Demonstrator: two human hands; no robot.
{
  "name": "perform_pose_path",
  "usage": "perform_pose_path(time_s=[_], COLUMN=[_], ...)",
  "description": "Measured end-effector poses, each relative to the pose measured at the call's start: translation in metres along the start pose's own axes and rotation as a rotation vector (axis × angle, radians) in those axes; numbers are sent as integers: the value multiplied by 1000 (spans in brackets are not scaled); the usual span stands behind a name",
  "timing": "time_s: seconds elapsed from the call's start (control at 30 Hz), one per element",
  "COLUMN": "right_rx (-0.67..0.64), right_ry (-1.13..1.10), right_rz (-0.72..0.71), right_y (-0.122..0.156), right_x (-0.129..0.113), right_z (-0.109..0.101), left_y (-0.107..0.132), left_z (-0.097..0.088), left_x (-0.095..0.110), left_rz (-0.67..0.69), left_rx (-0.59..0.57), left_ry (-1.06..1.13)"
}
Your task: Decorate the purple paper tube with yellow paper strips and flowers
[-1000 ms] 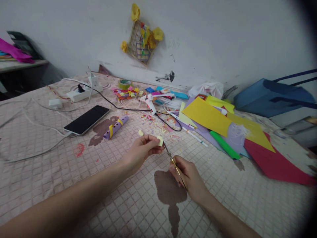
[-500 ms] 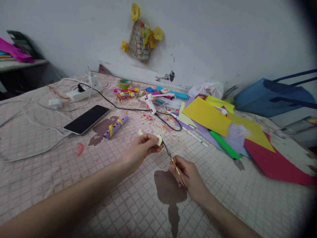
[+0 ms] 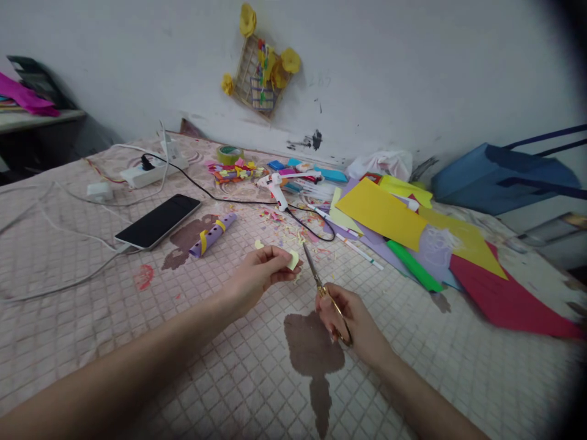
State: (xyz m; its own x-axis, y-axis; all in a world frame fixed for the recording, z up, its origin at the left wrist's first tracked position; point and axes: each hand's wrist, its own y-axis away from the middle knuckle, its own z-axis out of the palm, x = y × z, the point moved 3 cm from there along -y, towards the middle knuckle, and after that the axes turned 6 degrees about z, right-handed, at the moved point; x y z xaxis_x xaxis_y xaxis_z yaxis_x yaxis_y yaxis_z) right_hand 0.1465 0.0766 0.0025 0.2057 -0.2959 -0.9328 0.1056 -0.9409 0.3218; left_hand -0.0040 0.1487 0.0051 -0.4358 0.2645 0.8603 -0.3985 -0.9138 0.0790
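Note:
Between its thumb and fingers, my left hand (image 3: 267, 266) pinches a small pale-yellow piece of paper (image 3: 293, 261). Gold-handled scissors (image 3: 317, 278) are in my right hand (image 3: 351, 315), fingers through the loops, blades pointing up and away. The blades look closed, and their tip is just right of the paper, apart from it. Another small pale-yellow scrap (image 3: 259, 244) lies on the cloth beyond my left hand. Left of it rests a purple paper roll (image 3: 213, 234) with yellow bands and dark dots.
A white glue gun (image 3: 276, 190) with a black cord lies behind the paper scraps. To the left are a charging phone (image 3: 158, 221) and a power strip (image 3: 153, 172). Coloured sheets (image 3: 383, 214) are piled at right, near a blue bag (image 3: 502, 180). Green tape (image 3: 230, 154) sits at the back.
The scissors have come away from the yellow paper and turned, so their handle loop shows more. My left hand still pinches the paper. The whole view has shifted slightly.

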Motion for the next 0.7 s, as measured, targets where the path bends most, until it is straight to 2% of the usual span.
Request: perform_pose_path(time_s=[0.2, 0.5, 0.6, 0.7], right_rx=[45, 142, 135, 91], right_ry=[-124, -128, -112, -102], right_rz=[-51, -63, -74, -71], right_y=[-6, -7, -6, -5], right_x=[2, 2, 0, -2], right_z=[-7, -11, -9, -8], left_y=[3, 7, 7, 7], left_z=[1, 8, 10, 10], left_x=[-4, -5, -7, -8], left_rz=[-64, -57, -50, -64], left_rx=[-37, -122, -143, -136], left_ry=[-102, -330, -392, -351])
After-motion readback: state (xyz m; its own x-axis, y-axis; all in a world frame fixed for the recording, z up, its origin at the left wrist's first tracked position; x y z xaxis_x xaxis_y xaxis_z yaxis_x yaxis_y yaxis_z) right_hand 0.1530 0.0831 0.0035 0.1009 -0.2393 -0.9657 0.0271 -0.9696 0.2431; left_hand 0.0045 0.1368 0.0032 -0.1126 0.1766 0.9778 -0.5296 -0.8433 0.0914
